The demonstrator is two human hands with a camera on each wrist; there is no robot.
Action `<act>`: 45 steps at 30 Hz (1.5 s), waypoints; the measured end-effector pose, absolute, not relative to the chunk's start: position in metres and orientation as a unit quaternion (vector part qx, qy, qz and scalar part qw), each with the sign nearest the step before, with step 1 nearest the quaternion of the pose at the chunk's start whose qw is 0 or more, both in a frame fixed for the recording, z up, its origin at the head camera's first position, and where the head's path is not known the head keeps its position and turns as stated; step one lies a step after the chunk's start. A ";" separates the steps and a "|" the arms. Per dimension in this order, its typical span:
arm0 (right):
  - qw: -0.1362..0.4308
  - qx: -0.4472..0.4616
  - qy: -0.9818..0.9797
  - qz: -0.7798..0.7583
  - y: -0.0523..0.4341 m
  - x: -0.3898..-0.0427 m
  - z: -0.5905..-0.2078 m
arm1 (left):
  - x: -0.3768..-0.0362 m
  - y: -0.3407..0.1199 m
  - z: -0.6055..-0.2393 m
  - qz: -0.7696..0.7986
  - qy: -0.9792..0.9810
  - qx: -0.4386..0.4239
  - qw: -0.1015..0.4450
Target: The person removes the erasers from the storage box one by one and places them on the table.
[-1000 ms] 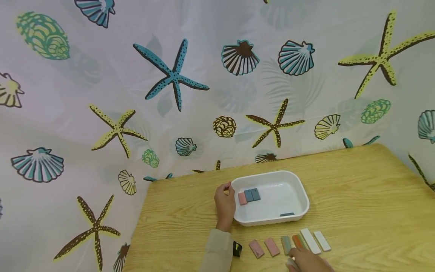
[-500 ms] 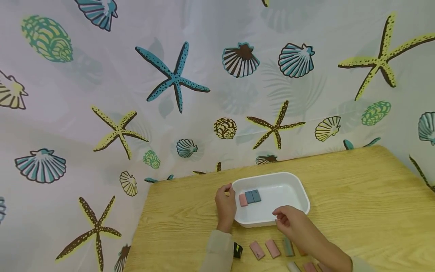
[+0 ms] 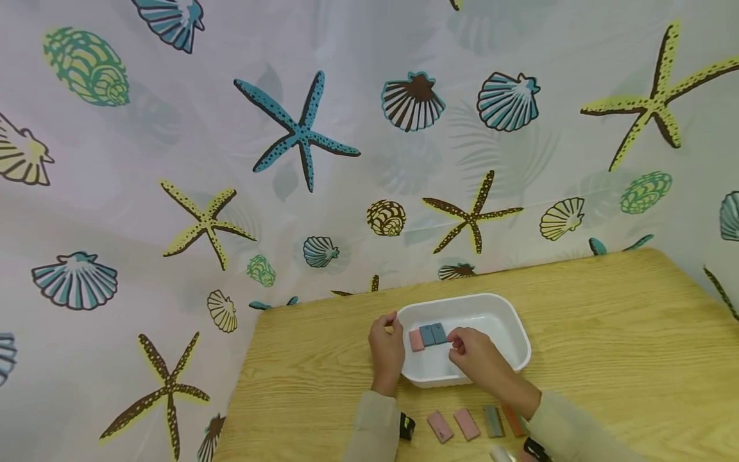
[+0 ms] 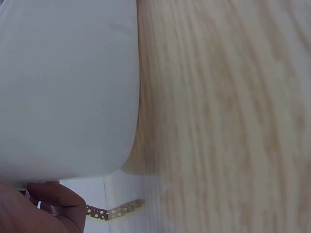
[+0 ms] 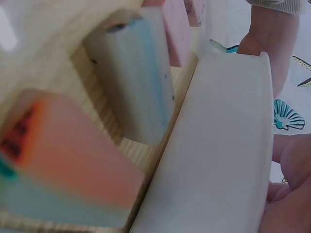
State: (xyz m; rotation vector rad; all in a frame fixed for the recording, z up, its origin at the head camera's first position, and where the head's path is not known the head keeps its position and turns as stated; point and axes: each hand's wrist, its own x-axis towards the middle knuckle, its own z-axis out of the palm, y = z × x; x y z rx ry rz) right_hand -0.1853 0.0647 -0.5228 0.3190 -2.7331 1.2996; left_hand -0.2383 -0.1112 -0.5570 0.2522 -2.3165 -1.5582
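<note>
My left hand pinches the left rim of a white plastic tray; its curled fingers show at the tray's edge in the left wrist view. Inside, at the left, a pink eraser lies beside two blue-grey erasers. My right hand reaches over the tray's front wall, fingers bent and thumb near the index finger. Its fingertips are right at the edge of the right-hand blue-grey eraser. I cannot tell whether something is between them. The right hand and forearm hide the tray's front right part.
In front of the tray lie two pink erasers, a grey-green eraser, an orange eraser and a whitish eraser. The right sleeve covers the area right of them. A shell-and-starfish cloth hangs behind the wooden table.
My right hand has gone from the front erasers into the tray, then left toward the blue-grey pair. A separate blue-grey piece by the front wall is now out of sight. The left hand stays.
</note>
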 end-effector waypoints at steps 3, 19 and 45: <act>0.041 0.102 -0.898 0.425 0.061 -0.193 -0.526 | -0.239 -0.112 -0.558 -0.545 -0.816 0.088 0.169; 0.011 0.043 -0.922 0.386 0.058 -0.223 -0.543 | -0.239 -0.109 -0.557 -0.545 -0.816 0.092 0.171; -0.027 0.028 -0.919 0.393 0.038 -0.247 -0.554 | -0.238 -0.112 -0.555 -0.542 -0.815 0.080 0.186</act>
